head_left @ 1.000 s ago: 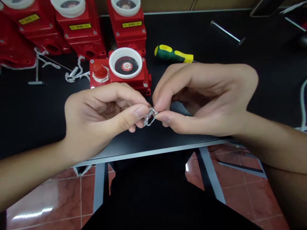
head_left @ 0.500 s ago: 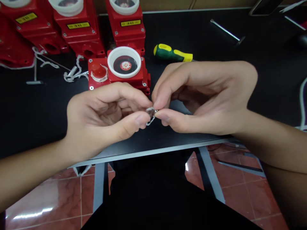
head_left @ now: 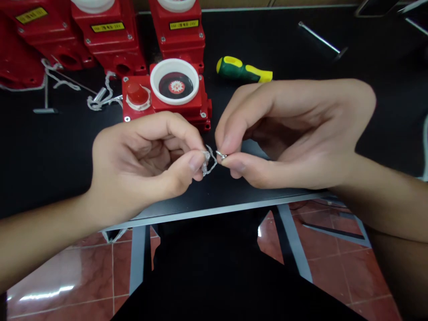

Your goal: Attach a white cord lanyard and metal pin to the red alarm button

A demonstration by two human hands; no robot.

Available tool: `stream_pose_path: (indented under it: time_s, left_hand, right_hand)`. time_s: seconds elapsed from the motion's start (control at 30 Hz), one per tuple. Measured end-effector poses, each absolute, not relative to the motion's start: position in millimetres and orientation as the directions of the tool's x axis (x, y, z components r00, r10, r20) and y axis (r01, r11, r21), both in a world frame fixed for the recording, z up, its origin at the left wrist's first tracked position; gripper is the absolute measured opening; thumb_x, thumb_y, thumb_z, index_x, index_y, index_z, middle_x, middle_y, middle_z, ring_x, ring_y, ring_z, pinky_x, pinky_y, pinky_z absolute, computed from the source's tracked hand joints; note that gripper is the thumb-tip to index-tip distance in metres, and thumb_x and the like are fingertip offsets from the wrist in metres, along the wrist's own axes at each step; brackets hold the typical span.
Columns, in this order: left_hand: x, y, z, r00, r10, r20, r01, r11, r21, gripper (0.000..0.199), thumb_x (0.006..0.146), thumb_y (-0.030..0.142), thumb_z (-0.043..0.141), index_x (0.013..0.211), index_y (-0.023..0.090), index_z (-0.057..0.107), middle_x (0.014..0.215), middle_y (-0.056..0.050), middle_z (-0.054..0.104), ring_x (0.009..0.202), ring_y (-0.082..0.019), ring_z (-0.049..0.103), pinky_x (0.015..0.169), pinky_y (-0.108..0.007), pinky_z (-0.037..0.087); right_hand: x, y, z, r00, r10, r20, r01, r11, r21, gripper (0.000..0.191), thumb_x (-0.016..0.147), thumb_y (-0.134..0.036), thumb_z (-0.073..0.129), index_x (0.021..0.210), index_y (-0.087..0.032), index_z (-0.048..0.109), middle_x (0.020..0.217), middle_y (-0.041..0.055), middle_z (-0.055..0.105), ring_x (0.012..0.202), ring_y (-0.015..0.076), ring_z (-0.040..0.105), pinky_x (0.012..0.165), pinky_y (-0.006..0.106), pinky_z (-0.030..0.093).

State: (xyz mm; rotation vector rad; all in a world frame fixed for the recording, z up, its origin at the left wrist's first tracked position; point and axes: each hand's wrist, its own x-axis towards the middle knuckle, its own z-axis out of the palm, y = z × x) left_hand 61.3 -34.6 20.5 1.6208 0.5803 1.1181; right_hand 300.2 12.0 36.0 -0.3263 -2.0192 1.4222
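Cord (head_left: 210, 170), pale and thin, bulges in a small loop from the fingers of the left hand (head_left: 143, 156), above the front part of the tabletop (head_left: 190, 200). Thumb and forefinger pinch a bunched, clear-looking part of it, while the other fingers curl loosely behind. The right hand (head_left: 301, 138) faces it, near the loop, with thumb and forefinger pressed together on a tiny, shiny metal piece (head_left: 221, 155) that peeks out at the tips. Whether the loop is joined to this piece is too small to tell.

Just beyond the left hand, and partly hidden by it, sits a red box (head_left: 197, 104) with a red knob (head_left: 137, 93) and a dark round window inside a white ring (head_left: 193, 91). More red boxes stand behind it and to the left, three of them bearing yellow labels (head_left: 108, 27). In front of these lie white string (head_left: 62, 81) and a short metal tube (head_left: 99, 96). Beyond the right hand lies a green and yellow screwdriver (head_left: 244, 71), and farther back rests a metal rod (head_left: 319, 39).
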Motion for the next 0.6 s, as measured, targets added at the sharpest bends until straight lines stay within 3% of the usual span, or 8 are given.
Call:
stream_pose_path:
  time_s: [0.23,0.33,0.43,0.5,0.6]
  left_hand:
    - [65,-42,17,0.422,0.856,0.299,-0.126,-0.272,0.954,0.020,0.099,0.014,0.108,0.100,0.023,0.090,0.084,0.001,0.086,0.064,-0.012,0.079,0.070,-0.020,0.073]
    - [66,-42,11,0.380,0.840,0.387,-0.142,-0.360,0.922,0.015,0.104,0.015,0.102,0.105,0.024,0.090,0.083,0.003,0.085,0.062,-0.012,0.077,0.070,-0.020,0.073]
    - [64,-39,13,0.437,0.805,0.401,-0.149,-0.375,0.915,0.018,0.100,0.007,0.103,0.104,0.020,0.091,0.082,0.002,0.084,0.058,-0.010,0.073,0.069,-0.020,0.073]
    - [62,-37,16,0.459,0.811,0.361,-0.130,-0.341,0.931,0.021,0.097,0.007,0.105,0.103,0.021,0.091,0.083,0.002,0.085,0.058,-0.011,0.073,0.069,-0.021,0.074]
    - [59,-39,17,0.432,0.838,0.333,-0.087,-0.329,0.940,0.019,0.100,0.010,0.102,0.106,0.026,0.092,0.087,0.001,0.087,0.066,-0.015,0.081,0.069,-0.025,0.074]
  right_hand:
    - [312,11,43,-0.777,0.476,0.412,-0.188,0.450,-0.873,0.057,0.106,-0.058,0.110,0.140,-0.018,0.087,0.112,0.0059,0.091,0.112,0.0249,0.094,0.104,0.035,0.082]
    - [327,-1,46,-0.778,0.511,0.365,-0.102,0.471,-0.876,0.032,0.116,-0.034,0.103,0.136,-0.014,0.087,0.117,0.0066,0.093,0.105,0.0193,0.092,0.099,0.030,0.081]
    - [334,-11,48,-0.760,0.582,0.288,0.008,0.451,-0.893,0.004,0.126,-0.012,0.084,0.130,-0.011,0.083,0.125,0.0070,0.095,0.104,0.0111,0.089,0.097,0.023,0.077]
    - [335,-13,49,-0.751,0.597,0.281,0.024,0.450,-0.893,0.002,0.126,-0.013,0.083,0.128,-0.013,0.082,0.126,0.0061,0.095,0.107,0.0106,0.089,0.098,0.021,0.076]
    - [329,-11,49,-0.749,0.584,0.313,-0.027,0.444,-0.895,0.020,0.121,-0.032,0.096,0.129,-0.018,0.083,0.124,0.0070,0.093,0.118,0.0186,0.092,0.101,0.026,0.080]
